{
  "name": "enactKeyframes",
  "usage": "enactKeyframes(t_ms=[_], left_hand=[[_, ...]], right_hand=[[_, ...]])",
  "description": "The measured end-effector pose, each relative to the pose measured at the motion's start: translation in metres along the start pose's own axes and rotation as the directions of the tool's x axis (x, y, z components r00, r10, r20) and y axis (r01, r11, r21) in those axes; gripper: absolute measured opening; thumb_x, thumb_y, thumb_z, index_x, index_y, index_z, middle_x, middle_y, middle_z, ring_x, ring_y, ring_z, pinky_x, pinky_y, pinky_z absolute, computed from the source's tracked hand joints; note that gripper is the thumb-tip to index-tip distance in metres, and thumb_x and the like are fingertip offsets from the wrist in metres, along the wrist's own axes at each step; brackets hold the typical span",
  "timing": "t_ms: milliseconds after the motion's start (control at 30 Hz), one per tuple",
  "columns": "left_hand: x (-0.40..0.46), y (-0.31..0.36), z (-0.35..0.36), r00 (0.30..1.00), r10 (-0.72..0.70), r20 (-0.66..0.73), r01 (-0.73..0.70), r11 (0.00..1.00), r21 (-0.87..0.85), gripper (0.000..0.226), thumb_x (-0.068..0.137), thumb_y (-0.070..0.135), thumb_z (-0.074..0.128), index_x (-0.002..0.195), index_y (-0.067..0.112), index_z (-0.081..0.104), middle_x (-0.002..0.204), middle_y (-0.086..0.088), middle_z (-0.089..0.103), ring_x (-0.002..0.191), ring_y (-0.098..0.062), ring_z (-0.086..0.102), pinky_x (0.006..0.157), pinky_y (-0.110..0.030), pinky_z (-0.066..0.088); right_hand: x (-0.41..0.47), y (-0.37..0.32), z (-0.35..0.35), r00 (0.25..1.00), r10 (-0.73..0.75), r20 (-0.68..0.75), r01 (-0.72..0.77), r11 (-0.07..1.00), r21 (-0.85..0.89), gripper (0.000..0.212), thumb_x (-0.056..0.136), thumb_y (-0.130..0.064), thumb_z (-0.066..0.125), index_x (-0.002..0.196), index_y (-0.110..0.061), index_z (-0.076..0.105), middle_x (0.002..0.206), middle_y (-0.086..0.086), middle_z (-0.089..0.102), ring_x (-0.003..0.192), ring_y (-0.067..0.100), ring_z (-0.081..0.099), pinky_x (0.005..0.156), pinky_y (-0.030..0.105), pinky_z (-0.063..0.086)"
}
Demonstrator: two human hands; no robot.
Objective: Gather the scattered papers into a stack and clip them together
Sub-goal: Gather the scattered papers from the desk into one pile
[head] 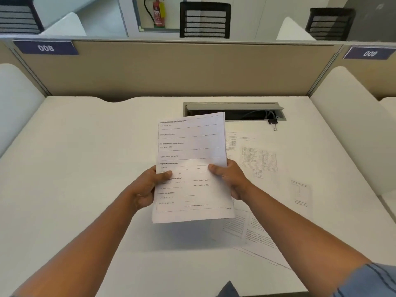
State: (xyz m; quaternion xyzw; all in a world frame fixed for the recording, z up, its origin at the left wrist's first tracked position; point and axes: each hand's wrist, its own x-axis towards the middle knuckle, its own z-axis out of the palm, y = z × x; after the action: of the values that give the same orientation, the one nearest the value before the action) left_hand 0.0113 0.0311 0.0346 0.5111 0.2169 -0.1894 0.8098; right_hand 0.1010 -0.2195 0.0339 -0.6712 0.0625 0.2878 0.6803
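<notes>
Two hands hold one thin stack of papers point(191, 168) up above the white desk point(85, 168), tilted toward the camera. At its left edge the left hand point(147, 187) is closed around the stack, thumb pressed on the printed front and fingers curled behind. At the right edge the right hand point(229, 179) grips the same way, thumb on the front, fingers wrapped behind. The top sheet carries lines of print and blank ruled lines.

Several loose sheets point(257, 159) lie flat on the desk to the right of the stack and below it, some overlapping near the right forearm. Just beyond them a black binder clip point(273, 122) rests on the desk, touching the front rim of a cable tray point(233, 111) sunk into the desktop. The tray's grey lid is propped open, and cables lie coiled inside at the right end. Behind the desk stands a beige partition point(182, 69).
</notes>
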Motion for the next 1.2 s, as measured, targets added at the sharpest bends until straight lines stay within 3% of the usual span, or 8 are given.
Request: enactKeyframes(t_ms=[200,300,367,433,533,633,967,1200], left_hand=[[0.023,-0.024,0.010,0.998,-0.059,-0.011,0.060,0.995,0.080,0.041,0.099,0.001,0.058,0.139,0.009,0.057,0.132,-0.017,0.068,0.118,-0.042,0.067,0.101,-0.062,0.051],[0.032,-0.026,0.018,0.995,-0.044,-0.086,0.057,0.987,0.149,0.036,0.100,0.001,0.058,0.135,0.008,0.060,0.122,-0.015,0.074,0.109,-0.040,0.072,0.091,-0.057,0.058],[0.037,-0.026,0.024,0.993,-0.050,-0.106,0.068,0.982,0.177,0.033,0.100,0.001,0.058,0.132,0.009,0.061,0.118,-0.014,0.076,0.104,-0.039,0.074,0.085,-0.054,0.060],[0.040,-0.028,0.026,0.992,-0.059,-0.108,0.079,0.978,0.193,0.033,0.100,0.001,0.058,0.132,0.009,0.061,0.117,-0.014,0.076,0.103,-0.039,0.074,0.083,-0.054,0.060],[0.044,-0.032,0.029,0.990,-0.081,-0.119,0.102,0.977,0.186,0.035,0.099,0.000,0.058,0.132,0.010,0.061,0.117,-0.014,0.076,0.105,-0.040,0.073,0.083,-0.054,0.060],[0.047,-0.037,0.029,0.985,-0.100,-0.138,0.120,0.982,0.143,0.037,0.100,0.000,0.057,0.135,0.011,0.060,0.121,-0.014,0.075,0.109,-0.040,0.071,0.082,-0.053,0.060],[0.052,-0.044,0.029,0.978,-0.103,-0.181,0.117,0.991,0.068,0.041,0.099,-0.002,0.056,0.136,0.015,0.060,0.126,-0.014,0.072,0.112,-0.041,0.068,0.083,-0.053,0.059],[0.049,-0.047,0.031,0.973,-0.106,-0.205,0.118,0.992,0.048,0.043,0.099,-0.003,0.055,0.137,0.015,0.059,0.127,-0.015,0.072,0.111,-0.042,0.068,0.082,-0.054,0.058]], right_hand=[[-0.006,0.010,-0.026,1.000,0.021,-0.004,-0.021,0.999,-0.025,0.026,0.093,-0.020,0.074,0.119,-0.014,0.071,0.113,0.006,0.078,0.100,0.027,0.075,0.082,0.041,0.063],[-0.009,0.018,-0.043,0.979,-0.024,-0.203,0.008,0.997,-0.079,0.027,0.095,-0.026,0.072,0.119,-0.014,0.066,0.106,0.002,0.075,0.085,0.018,0.072,0.063,0.026,0.055],[-0.008,0.026,-0.061,0.887,-0.077,-0.455,-0.039,0.970,-0.240,0.041,0.091,-0.031,0.071,0.128,-0.017,0.060,0.110,0.000,0.067,0.089,0.018,0.065,0.073,0.031,0.054],[-0.008,0.032,-0.084,0.751,-0.133,-0.647,-0.221,0.872,-0.437,0.063,0.086,-0.039,0.072,0.141,-0.019,0.050,0.134,0.002,0.055,0.114,0.025,0.059,0.093,0.042,0.052],[-0.014,0.036,-0.119,0.641,-0.098,-0.761,-0.506,0.692,-0.515,0.086,0.077,-0.057,0.075,0.145,-0.017,0.040,0.151,0.006,0.036,0.131,0.032,0.044,0.099,0.051,0.042],[-0.020,0.042,-0.144,0.621,0.011,-0.784,-0.583,0.675,-0.453,0.097,0.071,-0.068,0.077,0.142,-0.017,0.037,0.150,0.006,0.031,0.132,0.033,0.041,0.099,0.052,0.039],[-0.022,0.050,-0.177,0.653,0.129,-0.746,-0.591,0.703,-0.396,0.099,0.063,-0.053,0.089,0.140,-0.018,0.037,0.134,0.008,0.056,0.123,0.036,0.055,0.099,0.052,0.049],[-0.017,0.046,-0.174,0.622,0.114,-0.775,-0.633,0.655,-0.412,0.091,0.068,-0.046,0.090,0.138,-0.012,0.043,0.139,0.010,0.043,0.129,0.035,0.045,0.098,0.050,0.048]])
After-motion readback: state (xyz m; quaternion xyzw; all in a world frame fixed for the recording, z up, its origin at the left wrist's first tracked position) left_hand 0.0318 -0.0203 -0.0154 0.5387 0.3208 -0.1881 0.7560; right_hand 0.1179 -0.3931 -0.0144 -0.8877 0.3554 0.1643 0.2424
